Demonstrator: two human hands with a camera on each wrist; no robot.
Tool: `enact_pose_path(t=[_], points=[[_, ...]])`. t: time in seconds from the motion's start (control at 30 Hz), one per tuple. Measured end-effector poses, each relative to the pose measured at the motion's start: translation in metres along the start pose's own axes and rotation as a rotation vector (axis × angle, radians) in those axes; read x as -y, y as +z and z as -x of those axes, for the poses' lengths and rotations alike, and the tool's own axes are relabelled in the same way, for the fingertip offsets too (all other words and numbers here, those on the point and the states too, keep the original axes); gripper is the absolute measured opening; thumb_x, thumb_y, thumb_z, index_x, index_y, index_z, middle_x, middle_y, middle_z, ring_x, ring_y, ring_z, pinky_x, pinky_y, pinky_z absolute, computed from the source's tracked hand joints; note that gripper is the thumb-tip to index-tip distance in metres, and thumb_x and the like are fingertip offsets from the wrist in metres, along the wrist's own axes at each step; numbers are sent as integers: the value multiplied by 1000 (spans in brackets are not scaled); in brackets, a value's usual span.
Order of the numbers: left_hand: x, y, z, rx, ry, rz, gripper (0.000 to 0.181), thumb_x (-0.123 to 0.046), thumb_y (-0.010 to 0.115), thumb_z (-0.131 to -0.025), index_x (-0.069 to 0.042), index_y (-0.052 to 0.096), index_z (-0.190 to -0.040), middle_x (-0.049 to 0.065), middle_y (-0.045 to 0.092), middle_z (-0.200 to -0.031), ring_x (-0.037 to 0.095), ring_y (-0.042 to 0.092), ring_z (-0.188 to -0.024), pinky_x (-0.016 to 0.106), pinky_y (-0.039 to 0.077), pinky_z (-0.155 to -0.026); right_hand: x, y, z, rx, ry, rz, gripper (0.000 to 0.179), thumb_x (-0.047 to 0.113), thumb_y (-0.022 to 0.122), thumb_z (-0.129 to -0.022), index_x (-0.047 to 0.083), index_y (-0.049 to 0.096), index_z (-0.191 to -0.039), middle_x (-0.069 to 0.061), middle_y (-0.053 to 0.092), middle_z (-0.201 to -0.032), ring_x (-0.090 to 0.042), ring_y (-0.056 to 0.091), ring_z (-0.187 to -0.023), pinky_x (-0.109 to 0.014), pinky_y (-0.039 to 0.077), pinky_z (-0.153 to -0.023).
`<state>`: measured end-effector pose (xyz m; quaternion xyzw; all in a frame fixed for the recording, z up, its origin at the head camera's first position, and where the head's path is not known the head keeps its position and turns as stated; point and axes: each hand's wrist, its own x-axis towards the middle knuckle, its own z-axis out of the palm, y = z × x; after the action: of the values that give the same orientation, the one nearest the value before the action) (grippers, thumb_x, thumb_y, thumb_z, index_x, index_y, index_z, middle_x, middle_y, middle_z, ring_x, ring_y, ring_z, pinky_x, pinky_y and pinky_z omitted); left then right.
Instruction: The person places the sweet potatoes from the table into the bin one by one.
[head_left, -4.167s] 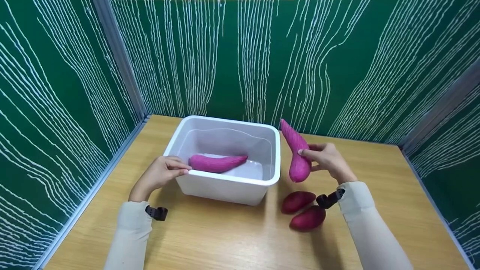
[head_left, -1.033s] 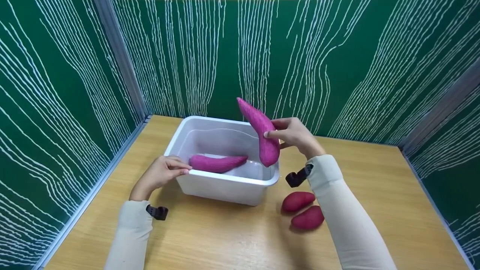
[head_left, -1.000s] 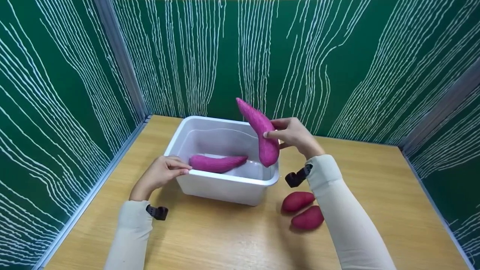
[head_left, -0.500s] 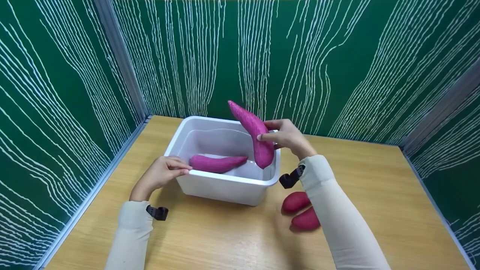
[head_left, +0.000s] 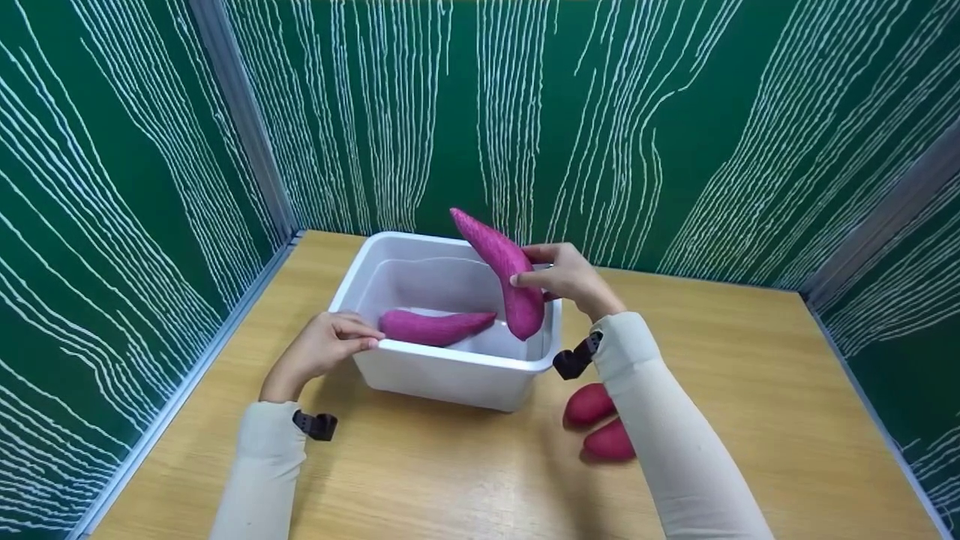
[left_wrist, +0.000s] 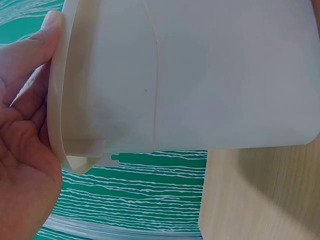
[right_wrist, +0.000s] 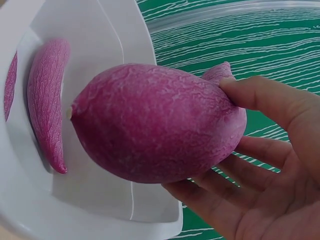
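Note:
A long, curved purple sweet potato (head_left: 507,277) is held between the thumb and fingers of my right hand (head_left: 566,276), tilted over the right side of the white plastic bin (head_left: 442,367). In the right wrist view that sweet potato (right_wrist: 155,122) shows its thick end, and my right hand (right_wrist: 270,165) is on its narrower part. Another purple sweet potato (head_left: 431,328) lies on the bin's floor. A purple sliver (right_wrist: 11,87) also shows at the left edge of the right wrist view. My left hand (head_left: 322,349) pinches the bin's front-left rim; its thumb (left_wrist: 37,47) lies along the rim.
Two smaller reddish-purple sweet potatoes, one farther back (head_left: 589,405) and one nearer (head_left: 611,441), lie right of the bin, partly hidden by the right sleeve (head_left: 667,427). Green, white-streaked panels (head_left: 420,112) enclose the wooden table (head_left: 450,480).
My right hand has carried the long sweet potato left from beside the bin to above it, and has lowered slightly in the last second. My left hand has stayed at the rim.

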<state>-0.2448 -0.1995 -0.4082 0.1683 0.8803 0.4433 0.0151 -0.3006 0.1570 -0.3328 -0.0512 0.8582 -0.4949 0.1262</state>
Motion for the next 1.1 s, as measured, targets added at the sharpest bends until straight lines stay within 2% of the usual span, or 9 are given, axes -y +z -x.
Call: enact_pose_path(t=[0.07, 0.13, 0.33, 0.87, 0.97, 1.1], points=[[0, 0, 1, -4, -6, 15, 15, -13, 74, -84, -7, 77, -97, 12, 71, -105, 27, 60, -104, 25, 52, -84, 0, 0, 0, 2, 7, -4, 65, 21, 76, -82, 10, 50, -140, -12, 58, -130, -29, 62, -108, -40, 57, -83], [0, 0, 1, -5, -12, 29, 16, -13, 74, -84, -7, 77, -98, 12, 71, -105, 27, 60, -104, 25, 52, -84, 0, 0, 0, 5, 8, -5, 64, 21, 76, -81, 11, 50, -139, -12, 59, -130, -29, 62, -109, -40, 56, -84], [-2, 0, 0, 5, -34, 27, 18, -13, 73, -84, -6, 77, -100, 12, 70, -107, 27, 59, -106, 38, 53, -90, -3, 0, 2, -1, 5, 1, 66, 23, 77, -81, 12, 50, -140, -11, 59, -130, -29, 62, -108, -39, 56, -84], [-2, 1, -1, 7, -72, 14, 16, -16, 73, -85, -10, 77, -99, 10, 71, -108, 27, 59, -107, 42, 51, -94, -5, 1, 4, 16, -22, 23, 64, 25, 78, -80, 14, 53, -137, -8, 60, -127, -28, 61, -107, -37, 57, -82], [-2, 1, -1, 7, -69, 11, 16, -16, 73, -84, -11, 78, -98, 9, 71, -107, 26, 59, -106, 40, 52, -92, -4, 0, 5, 14, -20, 24, 65, 25, 79, -79, 14, 52, -138, -8, 60, -127, -28, 61, -107, -36, 57, -82], [0, 0, 0, 7, -34, 23, 15, -15, 74, -83, -10, 78, -97, 10, 71, -105, 25, 59, -105, 30, 52, -87, -4, 1, 4, 29, -19, 13, 65, 22, 77, -80, 12, 51, -139, -11, 59, -129, -29, 61, -108, -39, 57, -83]])
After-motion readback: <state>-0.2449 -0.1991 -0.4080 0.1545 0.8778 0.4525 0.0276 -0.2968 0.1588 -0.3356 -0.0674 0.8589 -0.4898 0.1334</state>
